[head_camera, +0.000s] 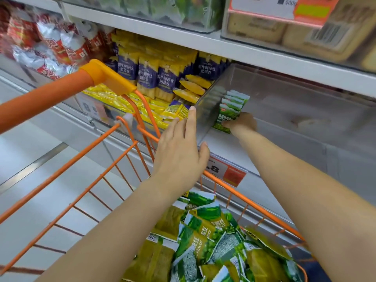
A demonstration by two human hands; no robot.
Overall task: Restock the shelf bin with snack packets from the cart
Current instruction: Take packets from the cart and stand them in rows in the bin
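Restocking at shelf bin, head view.
The right hand (242,122) reached inside the clear bin (284,102) and gripped a row of green packets (232,108) standing against its left wall. The left hand (181,151) rested, fingers straight, on the bin's front left corner. Below, the orange cart (85,159) held loose green packets (205,241). The neighbouring bin held yellow packets (158,78).

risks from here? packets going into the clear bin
1. The right hand holds a whole row of green packets upright by one end; letting go could make them topple, since the clear bin beside them is otherwise bare.
2. The left hand only rests straight fingers on the bin's front corner, so the bin might slide.
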